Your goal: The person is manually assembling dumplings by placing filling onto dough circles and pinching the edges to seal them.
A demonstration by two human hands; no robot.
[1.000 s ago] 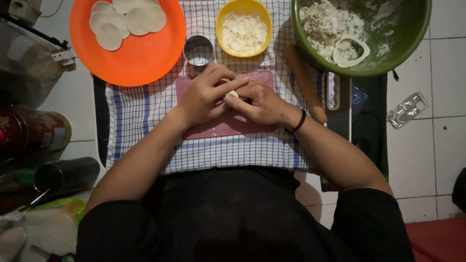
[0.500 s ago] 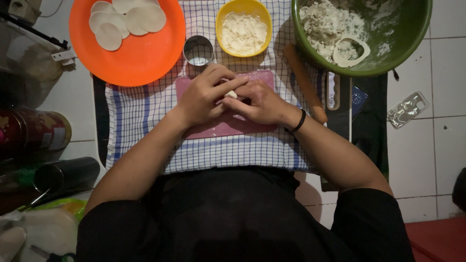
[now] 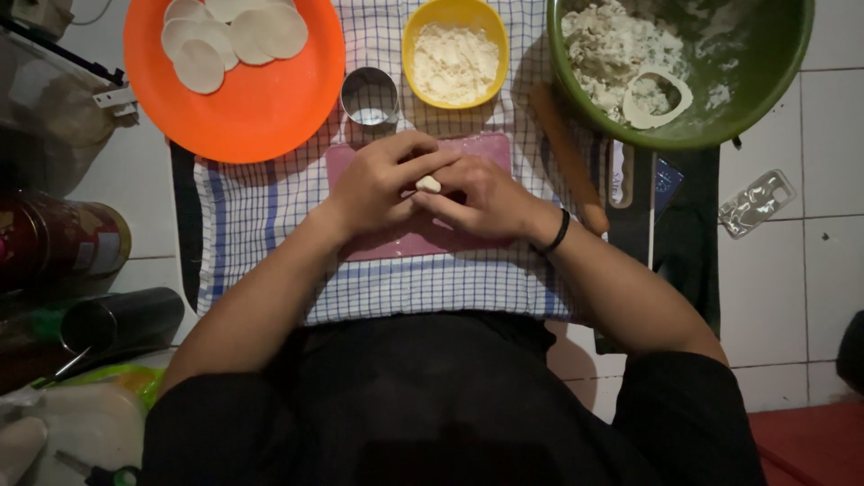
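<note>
Hands meet in the middle, over the pink mat (image 3: 396, 243) on the blue checked cloth (image 3: 261, 216). Left hand (image 3: 382, 184) & right hand (image 3: 490, 198) are both curled shut round a small bit of white dough (image 3: 428, 184); only its tip peeks out between the fingers, so the rest is hidden & its shape is hard to tell. Dough sits just above the mat, not on it, as far as I can see. To do this bit well, I think soft, even presses work best: squeeze too hard & the dough may squash flat or stick to the skin. Keep it over the mat, so a dropped piece lands clean. Flour is near if it gets sticky: yellow bowl (image 3: 454, 18) w/ white flour sits just past the hands. Beside it stands a small round metal cutter (image 3: 369, 94). Orange plate (image 3: 261, 108) at top left holds flat round dough discs (image 3: 234, 31), well apart from the hands. Big green bowl (image 3: 774, 81) at top right has crumbly dough & a cut-out ring. Wooden rolling pin (image 3: 567, 157) lies near the right wrist, which wears a black band (image 3: 556, 236).
</note>
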